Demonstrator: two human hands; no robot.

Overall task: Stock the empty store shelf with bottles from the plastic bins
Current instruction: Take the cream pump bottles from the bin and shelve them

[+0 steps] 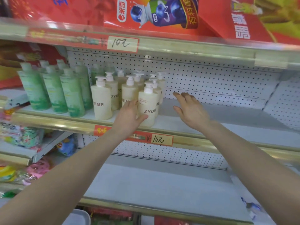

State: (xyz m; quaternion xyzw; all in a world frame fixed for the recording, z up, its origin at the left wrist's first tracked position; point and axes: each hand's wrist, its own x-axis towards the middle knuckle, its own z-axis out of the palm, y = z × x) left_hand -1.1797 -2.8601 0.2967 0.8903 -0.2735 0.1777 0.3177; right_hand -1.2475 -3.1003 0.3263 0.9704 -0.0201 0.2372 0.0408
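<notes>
I am setting the front bottle, a cream pump bottle, upright near the front edge of the shelf, at the right end of the cream bottles and touching or nearly touching the ones behind it. My left hand is holding it low on its left side, with the thumb lying across the front near the base. My right hand is holding nothing: it is hovering wide, fingers spread, just to the right of the bottle over bare shelf.

To do this well, I am thinking the label should be turned square to the front like its neighbours before I let go, and the base should be sitting flat. The right hand is well placed to steady the bottle from the other side. A shove from the left could be tipping it into the row, so a gentle slide seems wiser.

Further left, green bottles are filling that end of the shelf. A price tag is hanging on the front edge below my left wrist. Beneath, the lower shelf is waiting, and what may be a bin corner is showing at the bottom.
</notes>
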